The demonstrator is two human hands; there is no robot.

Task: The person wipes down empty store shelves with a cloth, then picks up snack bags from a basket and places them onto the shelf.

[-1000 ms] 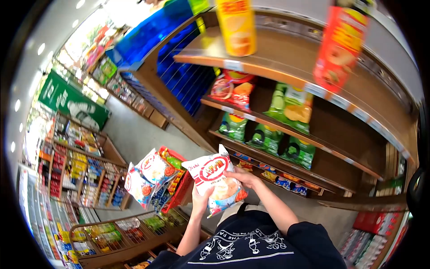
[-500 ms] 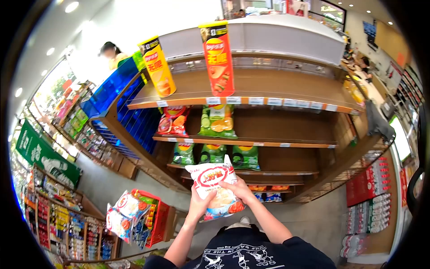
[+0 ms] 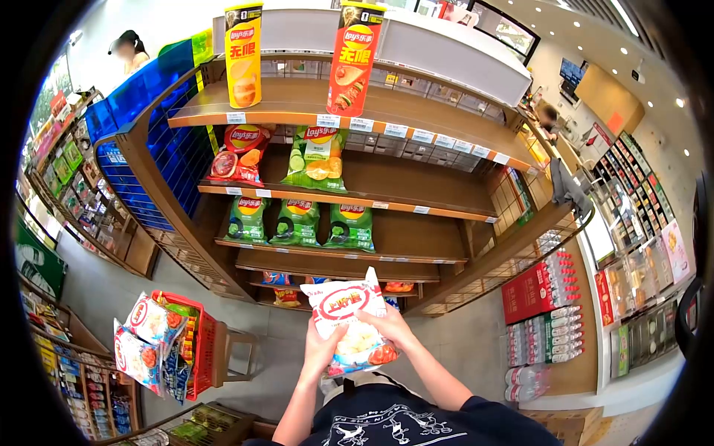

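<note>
A white and red bag of Oishi snacks [image 3: 346,305] is held upright in front of my body. My left hand [image 3: 324,346] grips its left side, thumb across the front. On the right side, my right hand [image 3: 387,327] is closed round the bag, its thumb also on the front. Beyond the bag stands a brown shelf rack [image 3: 416,197]. On its top board are a yellow chip canister [image 3: 243,59] and a red chip canister [image 3: 356,63]. Lower boards carry a red chip bag [image 3: 239,154], a green chip bag [image 3: 316,160] and several darker green bags [image 3: 296,223].
To my left, a red basket [image 3: 204,349] full of snack bags rests on a stool [image 3: 236,353]. Bottled drinks [image 3: 547,334] stand on the right. A dark cloth [image 3: 569,189] hangs on the rack's right end. Two people are visible in the background.
My view has shifted, so the rack and basket appear farther left and the rack higher. Both hands keep hold of the snack bag, which stays in front of me.
</note>
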